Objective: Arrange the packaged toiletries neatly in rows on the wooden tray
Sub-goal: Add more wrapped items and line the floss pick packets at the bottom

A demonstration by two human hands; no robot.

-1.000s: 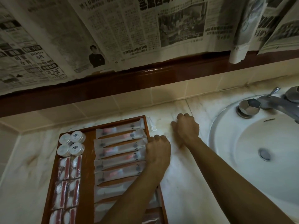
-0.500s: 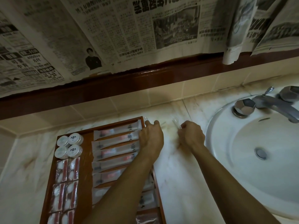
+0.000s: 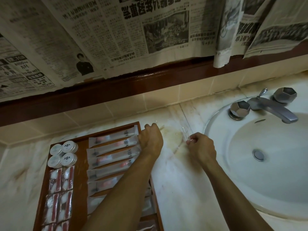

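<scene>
Marble worktop [image 3: 173,189]: wooden tray [image 3: 43,184] on the left holds sachets [image 3: 113,153] in rows. Left hand [image 3: 150,139] and right hand [image 3: 202,147] pinch a clear packet [image 3: 184,134] beside it, fingers curled; probably light, limp, slippery, best held by its ends.

Sheets of black-and-white newspaper [image 3: 116,35] hang across the wall, their lower edges lying over a glossy dark red-brown wooden ledge [image 3: 150,85]. Beneath it runs a row of cream wall tiles [image 3: 126,104]. The pale veined marble countertop [image 3: 180,189] holds a white oval basin [image 3: 273,172] with a round metal drain [image 3: 258,155]. A grey metal faucet [image 3: 273,109] with two faceted knobs stands at the basin's back rim.
</scene>
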